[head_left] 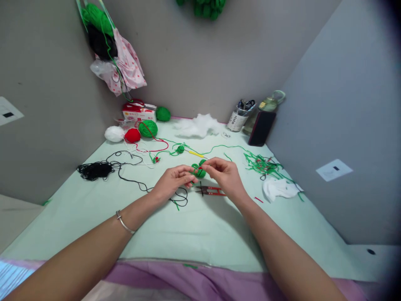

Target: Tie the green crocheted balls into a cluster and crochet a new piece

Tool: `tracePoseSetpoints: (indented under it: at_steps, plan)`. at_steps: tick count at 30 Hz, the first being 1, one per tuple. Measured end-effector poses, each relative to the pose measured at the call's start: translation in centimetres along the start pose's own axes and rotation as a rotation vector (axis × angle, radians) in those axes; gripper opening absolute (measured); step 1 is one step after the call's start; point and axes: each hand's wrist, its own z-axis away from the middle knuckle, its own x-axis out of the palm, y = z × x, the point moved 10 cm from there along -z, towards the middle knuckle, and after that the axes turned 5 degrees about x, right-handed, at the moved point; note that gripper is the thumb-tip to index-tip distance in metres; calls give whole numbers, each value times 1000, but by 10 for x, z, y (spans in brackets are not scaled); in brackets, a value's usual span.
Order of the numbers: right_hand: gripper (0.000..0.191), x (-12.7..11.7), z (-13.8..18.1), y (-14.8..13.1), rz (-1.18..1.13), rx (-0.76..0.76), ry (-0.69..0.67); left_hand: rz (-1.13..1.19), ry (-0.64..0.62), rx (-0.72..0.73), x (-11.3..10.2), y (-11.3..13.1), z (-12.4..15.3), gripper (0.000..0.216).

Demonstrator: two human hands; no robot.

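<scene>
Between my two hands is a small green crocheted piece [201, 173] with a bit of red on it. My left hand [177, 179] pinches its left side, fingers closed. From the right, the thumb and fingertips of my right hand [223, 172] are closed on the red part; the exact grip is too small to make out. Red-handled thread snips [211, 191] lie on the table just below, partly hidden by my right hand. Behind the piece lies a crochet hook with a yellow handle [196, 154], near a small green ball [180, 149].
Black yarn [95, 170] trails across the left. Green [148, 128], red [132, 135] and white yarn balls [114, 133] sit behind it. White stuffing [200, 125] lies at the back. Green yarn scraps [263, 164], white cloth [280, 189], a phone [262, 128] and a pen cup [238, 118] are right.
</scene>
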Motion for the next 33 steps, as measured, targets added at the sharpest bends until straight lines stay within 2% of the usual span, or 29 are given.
tracePoseSetpoints:
  at_steps: [9,19,22,26,29,31,33]
  plan:
    - [21,-29,-4,-5,-233,11,94,-58,-23,-34,1,-3,0,29]
    - [27,-26,-7,0,-507,132,21,-153,-90,-87,9,-15,2,27]
    - [32,-22,-8,4,-590,189,-33,-296,-43,-40,5,-1,5,32]
    - [34,-25,-9,7,-663,243,-40,-544,-37,118,9,47,19,27]
    - [31,-32,-12,10,-668,231,7,-811,-202,215,28,73,27,22]
    - [28,-38,-14,15,-638,222,56,-984,-303,228,35,73,23,22]
    - [26,-42,-16,22,-594,222,107,-1097,-352,201,34,61,8,23]
